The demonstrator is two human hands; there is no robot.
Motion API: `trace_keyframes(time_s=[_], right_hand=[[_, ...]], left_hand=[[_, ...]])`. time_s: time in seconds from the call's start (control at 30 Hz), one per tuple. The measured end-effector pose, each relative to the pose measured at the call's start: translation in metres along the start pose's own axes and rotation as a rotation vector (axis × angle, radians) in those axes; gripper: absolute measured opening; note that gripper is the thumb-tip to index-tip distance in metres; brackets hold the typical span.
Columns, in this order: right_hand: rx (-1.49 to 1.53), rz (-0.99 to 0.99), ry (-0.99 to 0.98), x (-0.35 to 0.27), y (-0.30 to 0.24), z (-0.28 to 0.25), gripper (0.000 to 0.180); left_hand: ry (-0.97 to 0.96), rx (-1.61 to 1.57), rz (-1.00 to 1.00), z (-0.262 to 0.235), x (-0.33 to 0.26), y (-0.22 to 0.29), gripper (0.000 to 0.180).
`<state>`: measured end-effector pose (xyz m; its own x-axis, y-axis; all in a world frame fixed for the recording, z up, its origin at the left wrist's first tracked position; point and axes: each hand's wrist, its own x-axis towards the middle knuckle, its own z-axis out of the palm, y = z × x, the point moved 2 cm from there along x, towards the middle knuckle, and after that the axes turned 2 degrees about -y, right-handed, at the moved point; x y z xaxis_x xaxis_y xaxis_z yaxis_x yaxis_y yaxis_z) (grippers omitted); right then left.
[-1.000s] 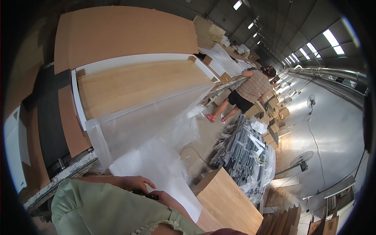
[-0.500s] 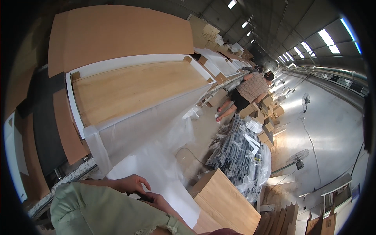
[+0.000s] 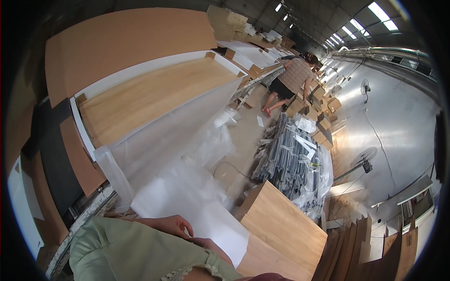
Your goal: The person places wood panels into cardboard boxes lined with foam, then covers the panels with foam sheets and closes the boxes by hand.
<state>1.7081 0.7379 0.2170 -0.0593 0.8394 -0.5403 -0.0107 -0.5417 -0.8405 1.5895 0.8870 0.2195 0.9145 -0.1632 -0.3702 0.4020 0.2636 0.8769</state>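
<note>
Low in the view, in front of my body, my left hand (image 3: 177, 226) and my right hand (image 3: 207, 244) are close together, with fingers curled inward. My pale green sleeve (image 3: 136, 246) covers the lower part of both, so what lies between them is hidden. Just beyond the hands, a white foam sheet (image 3: 185, 196) drapes down from the workbench. Its upper part hangs along an open carton (image 3: 157, 56) lined with white foam, in which a light wood panel (image 3: 154, 96) lies flat.
Wooden panels (image 3: 283, 222) stand at the lower right, with brown cardboard pieces (image 3: 349, 248) beside them. Beyond is a plastic-wrapped bundle of grey strips (image 3: 290, 161). Another person (image 3: 293, 77) bends near small boxes (image 3: 333, 104). Fans (image 3: 365, 160) line the right side.
The view has shifted, so the bench sits further left. The dark object seen between my hands is now hidden. The other person has bent further toward the boxes.
</note>
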Motion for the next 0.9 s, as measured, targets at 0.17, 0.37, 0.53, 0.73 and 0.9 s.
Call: trace_keyframes(time_s=[0.17, 0.37, 0.53, 0.73, 0.9], right_hand=[[0.037, -0.050, 0.014, -0.035, 0.011, -0.005, 0.035], [-0.274, -0.087, -0.037, -0.047, -0.049, -0.014, 0.041], [-0.567, -0.477, 0.150, -0.043, 0.064, -0.045, 0.033], [0.175, 0.112, 0.737, -0.067, 0.305, -0.112, 0.035], [0.148, 0.602, 1.050, -0.121, 0.482, -0.114, 0.034]], left_hand=[[0.009, 0.055, -0.021, 0.028, 0.009, 0.021, 0.023], [0.187, 0.198, -0.061, 0.013, -0.001, 0.029, 0.025], [0.208, 0.109, -0.318, 0.047, 0.012, -0.052, 0.030], [0.057, 0.120, -0.688, 0.053, 0.028, -0.132, 0.026], [0.023, 0.741, -0.672, 0.037, 0.082, -0.141, 0.030]])
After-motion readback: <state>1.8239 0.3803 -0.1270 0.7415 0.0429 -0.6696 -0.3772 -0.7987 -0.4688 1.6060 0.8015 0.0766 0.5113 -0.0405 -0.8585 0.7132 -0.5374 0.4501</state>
